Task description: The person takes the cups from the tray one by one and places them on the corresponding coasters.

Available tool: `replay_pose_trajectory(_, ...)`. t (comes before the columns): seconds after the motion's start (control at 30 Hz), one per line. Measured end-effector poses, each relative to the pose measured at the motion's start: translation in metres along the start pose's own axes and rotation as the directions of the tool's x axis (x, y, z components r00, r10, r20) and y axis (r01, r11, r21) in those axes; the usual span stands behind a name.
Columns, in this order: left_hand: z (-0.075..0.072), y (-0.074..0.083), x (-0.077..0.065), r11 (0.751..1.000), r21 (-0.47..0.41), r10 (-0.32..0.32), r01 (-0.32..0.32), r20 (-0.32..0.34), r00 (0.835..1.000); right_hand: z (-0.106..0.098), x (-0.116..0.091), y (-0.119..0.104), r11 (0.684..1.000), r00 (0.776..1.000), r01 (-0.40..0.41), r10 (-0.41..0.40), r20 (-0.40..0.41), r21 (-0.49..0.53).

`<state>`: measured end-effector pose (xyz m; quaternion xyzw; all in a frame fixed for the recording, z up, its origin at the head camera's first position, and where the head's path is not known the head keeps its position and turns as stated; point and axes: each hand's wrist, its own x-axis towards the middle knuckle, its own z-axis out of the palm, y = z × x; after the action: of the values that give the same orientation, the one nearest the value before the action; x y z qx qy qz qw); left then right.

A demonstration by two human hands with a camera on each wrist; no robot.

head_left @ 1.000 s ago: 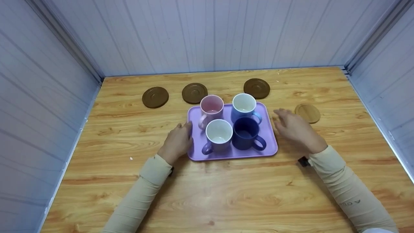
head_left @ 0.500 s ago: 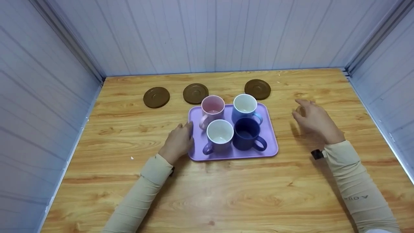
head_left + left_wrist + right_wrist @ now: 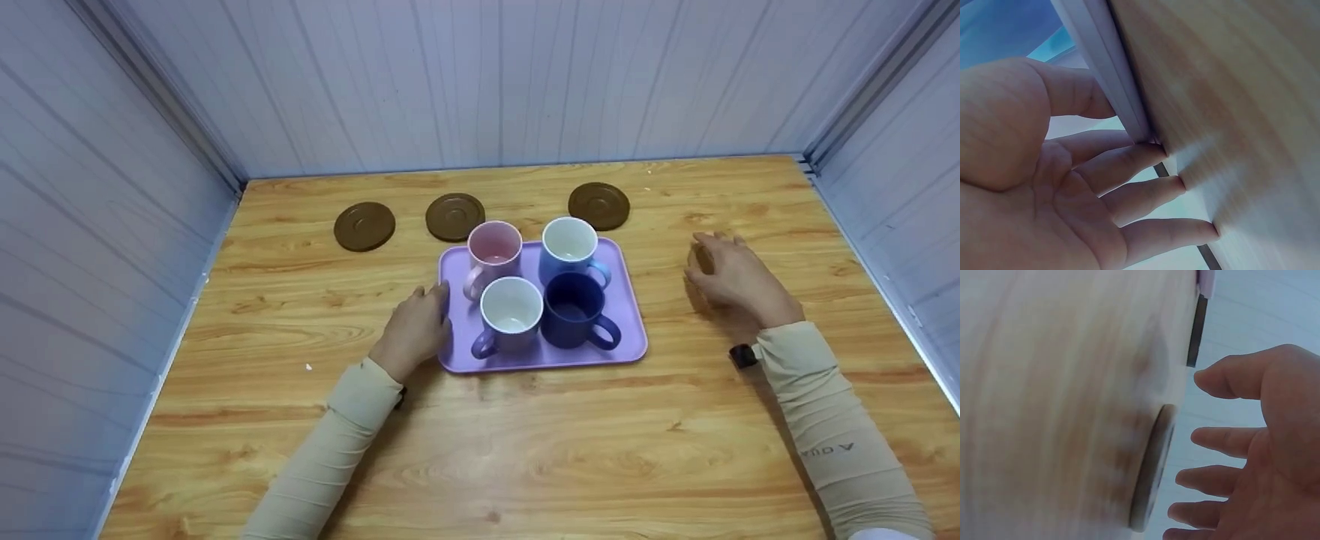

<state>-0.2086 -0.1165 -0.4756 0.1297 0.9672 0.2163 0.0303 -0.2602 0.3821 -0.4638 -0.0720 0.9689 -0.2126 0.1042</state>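
Observation:
In the head view a lilac tray (image 3: 465, 358) bears a pink mug (image 3: 495, 247), a light blue mug (image 3: 570, 244), a navy mug (image 3: 574, 311) and a mug with a white inside and purple handle (image 3: 511, 315). My left hand (image 3: 414, 330) is at the tray's left rim. The left wrist view shows its thumb and index finger against the rim, other fingertips on the table. To the tray's right, my right hand (image 3: 739, 281) hovers by a light wooden coaster (image 3: 1154, 467), mostly hidden in the head view; its fingers are spread and hold nothing.
Dark brown coasters lie behind the tray: one at left (image 3: 364, 226), a middle coaster (image 3: 455, 217) and a right coaster (image 3: 599, 206). Panelled walls, including the back wall (image 3: 480, 82), enclose the wooden table (image 3: 525, 450) at the back and sides.
My right hand has moved right, away from the tray's right edge, to the light wooden coaster, which it now mostly covers. My left hand and the mugs stay put.

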Motion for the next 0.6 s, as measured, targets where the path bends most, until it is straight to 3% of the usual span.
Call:
replay_pose_trajectory(0.33, 0.0023, -0.0011, 0.0019, 1.0, 0.003, 0.008, -0.008, -0.005, 1.0, 0.0009, 0.0019, 0.0068, 0.999, 0.996, -0.029, 0.031, 0.082, -0.028)
replay_pose_trajectory(0.6, 0.0021, -0.0016, 0.0013, 1.0, 0.011, 0.013, -0.013, -0.012, 1.0, 0.002, 0.0006, 0.0056, 0.998, 0.998, 0.015, -0.011, 0.069, -0.055)
